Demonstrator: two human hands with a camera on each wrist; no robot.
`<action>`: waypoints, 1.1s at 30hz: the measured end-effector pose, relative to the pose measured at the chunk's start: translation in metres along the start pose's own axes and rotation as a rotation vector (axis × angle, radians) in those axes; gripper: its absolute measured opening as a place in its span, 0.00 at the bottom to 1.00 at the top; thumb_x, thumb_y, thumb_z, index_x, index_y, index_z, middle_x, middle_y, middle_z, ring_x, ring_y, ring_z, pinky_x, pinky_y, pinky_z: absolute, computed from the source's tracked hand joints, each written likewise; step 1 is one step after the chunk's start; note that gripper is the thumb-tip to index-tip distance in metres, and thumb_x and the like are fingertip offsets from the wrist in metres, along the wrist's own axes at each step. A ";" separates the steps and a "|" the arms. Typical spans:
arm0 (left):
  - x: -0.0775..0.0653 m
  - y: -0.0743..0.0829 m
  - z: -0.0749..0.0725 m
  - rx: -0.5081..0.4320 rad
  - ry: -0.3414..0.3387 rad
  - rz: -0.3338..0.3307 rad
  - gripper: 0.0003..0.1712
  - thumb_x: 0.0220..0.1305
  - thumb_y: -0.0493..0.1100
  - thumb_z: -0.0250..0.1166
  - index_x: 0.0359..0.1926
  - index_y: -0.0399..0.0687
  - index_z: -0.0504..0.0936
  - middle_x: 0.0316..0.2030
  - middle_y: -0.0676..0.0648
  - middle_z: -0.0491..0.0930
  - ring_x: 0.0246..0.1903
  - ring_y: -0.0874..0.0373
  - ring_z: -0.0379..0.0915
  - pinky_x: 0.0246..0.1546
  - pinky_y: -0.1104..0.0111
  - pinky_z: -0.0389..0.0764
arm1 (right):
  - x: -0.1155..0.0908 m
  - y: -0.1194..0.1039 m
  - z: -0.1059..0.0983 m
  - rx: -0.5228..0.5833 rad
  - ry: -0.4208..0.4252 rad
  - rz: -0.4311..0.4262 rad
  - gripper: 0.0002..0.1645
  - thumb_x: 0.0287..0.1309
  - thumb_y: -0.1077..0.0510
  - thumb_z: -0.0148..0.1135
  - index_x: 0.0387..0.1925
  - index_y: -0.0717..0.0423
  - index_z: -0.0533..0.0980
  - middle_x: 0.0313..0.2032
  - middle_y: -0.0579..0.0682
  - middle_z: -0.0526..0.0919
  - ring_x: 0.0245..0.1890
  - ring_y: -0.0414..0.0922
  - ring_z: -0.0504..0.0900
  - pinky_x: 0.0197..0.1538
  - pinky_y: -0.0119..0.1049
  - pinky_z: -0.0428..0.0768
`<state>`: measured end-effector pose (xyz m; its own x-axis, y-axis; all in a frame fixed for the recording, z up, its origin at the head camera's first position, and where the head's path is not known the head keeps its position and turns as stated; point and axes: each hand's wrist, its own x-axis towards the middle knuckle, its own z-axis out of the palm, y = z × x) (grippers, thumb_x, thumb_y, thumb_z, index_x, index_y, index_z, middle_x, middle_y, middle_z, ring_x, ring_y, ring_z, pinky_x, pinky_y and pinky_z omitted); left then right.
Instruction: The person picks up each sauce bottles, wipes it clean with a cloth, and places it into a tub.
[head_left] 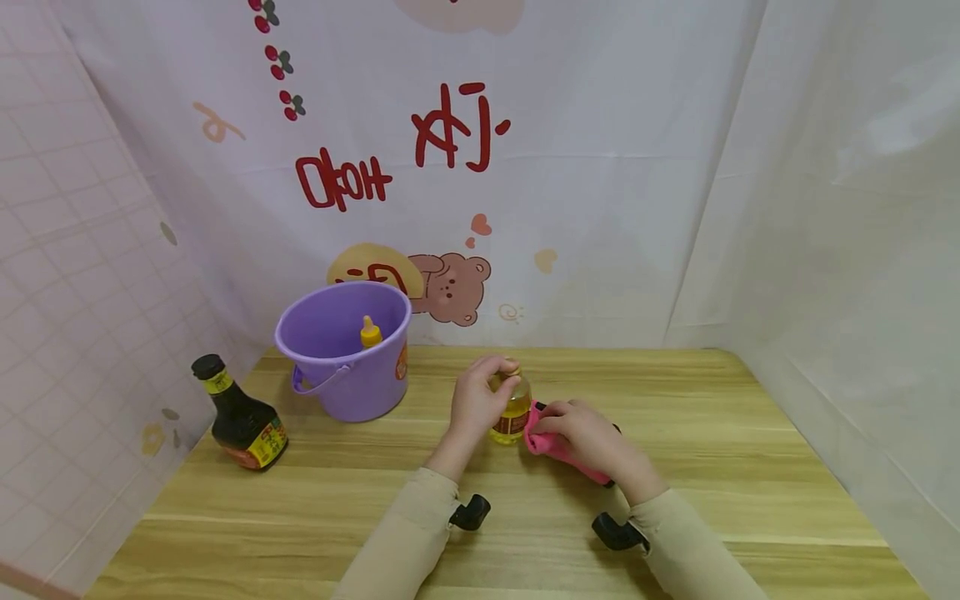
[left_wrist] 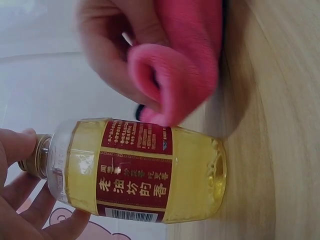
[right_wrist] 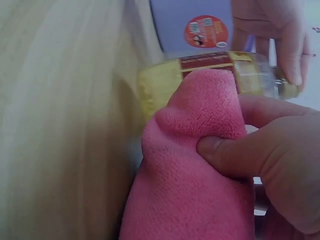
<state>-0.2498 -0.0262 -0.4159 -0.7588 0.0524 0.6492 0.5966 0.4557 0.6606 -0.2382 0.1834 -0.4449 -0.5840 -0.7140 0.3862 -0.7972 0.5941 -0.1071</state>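
A small bottle of yellow oil [head_left: 514,417] with a dark red label stands upright on the table. My left hand [head_left: 480,396] grips its gold cap [left_wrist: 35,156] from above, thumb and fingers round the neck. Just right of the bottle, my right hand [head_left: 588,437] pinches a pink cloth [head_left: 553,446] between thumb and fingers. In the right wrist view, the thumb presses into the folded cloth [right_wrist: 195,135], whose end overlaps the label. The cloth's folded edge [left_wrist: 165,85] lies right at the bottle's side in the left wrist view.
A purple bucket [head_left: 360,392] stands at the back left, with a yellow-capped bottle [head_left: 371,333] inside it. Further left is a dark sauce bottle [head_left: 247,425] with a yellow label. A printed white curtain [head_left: 600,208] hangs behind the wooden table [head_left: 300,533].
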 end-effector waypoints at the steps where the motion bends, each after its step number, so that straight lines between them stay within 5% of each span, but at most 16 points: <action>1: 0.000 0.001 0.000 0.000 0.002 0.000 0.07 0.57 0.33 0.73 0.38 0.42 0.86 0.42 0.47 0.85 0.46 0.52 0.81 0.50 0.60 0.80 | 0.000 0.000 0.002 -0.005 -0.016 0.011 0.11 0.52 0.55 0.76 0.39 0.44 0.86 0.43 0.48 0.83 0.40 0.49 0.81 0.46 0.45 0.81; 14: 0.002 0.001 0.000 0.031 0.005 0.037 0.07 0.57 0.32 0.73 0.37 0.44 0.85 0.41 0.47 0.85 0.42 0.53 0.81 0.45 0.62 0.81 | 0.000 0.001 0.004 -0.013 -0.045 0.016 0.14 0.51 0.62 0.75 0.39 0.43 0.86 0.40 0.45 0.83 0.39 0.47 0.81 0.45 0.43 0.81; 23: 0.008 -0.001 -0.007 -0.022 -0.152 -0.082 0.07 0.60 0.30 0.69 0.39 0.43 0.84 0.45 0.47 0.85 0.48 0.52 0.80 0.51 0.59 0.79 | -0.008 0.007 -0.005 0.086 -0.012 0.007 0.16 0.53 0.65 0.72 0.43 0.46 0.85 0.44 0.48 0.83 0.44 0.49 0.81 0.49 0.46 0.80; 33: 0.014 -0.001 -0.018 -0.089 -0.294 -0.107 0.10 0.65 0.27 0.63 0.41 0.44 0.81 0.51 0.47 0.83 0.54 0.50 0.77 0.55 0.57 0.77 | -0.009 0.011 -0.023 0.103 0.100 -0.023 0.24 0.53 0.76 0.65 0.46 0.49 0.84 0.47 0.51 0.82 0.47 0.51 0.81 0.51 0.48 0.80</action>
<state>-0.2566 -0.0419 -0.4009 -0.8536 0.2688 0.4462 0.5201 0.3939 0.7578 -0.2382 0.2045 -0.4282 -0.5515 -0.6836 0.4781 -0.8246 0.5334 -0.1886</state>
